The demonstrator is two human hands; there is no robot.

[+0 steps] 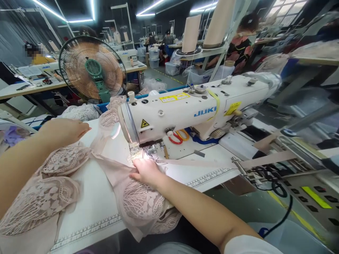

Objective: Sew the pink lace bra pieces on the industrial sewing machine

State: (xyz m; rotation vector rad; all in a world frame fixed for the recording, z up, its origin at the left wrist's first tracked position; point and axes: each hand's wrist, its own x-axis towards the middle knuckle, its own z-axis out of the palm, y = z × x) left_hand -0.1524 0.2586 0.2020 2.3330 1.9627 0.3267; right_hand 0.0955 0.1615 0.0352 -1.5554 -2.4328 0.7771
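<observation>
My right hand [147, 171] is closed on a pale pink lace bra [141, 201] right under the lit needle area of a white JUKI sewing machine [180, 109]. One bra cup hangs over the table's front edge below the hand. A strip of pale elastic [196, 162] runs from the needle area to a metal guide [238, 165] on the right. My left hand [66, 131] is raised over the left of the table, fingers curled together; whatever they might hold is hidden. Beneath it lie more joined lace cups [66, 158].
Red-handled scissors [175, 138] lie behind the needle, beside an orange handle [184, 135]. Ruler tape [87, 233] lines the table's front edge. A large fan [92, 70] stands beyond the table. Thread cones [191, 34] rise behind the machine. Several people sit farther back.
</observation>
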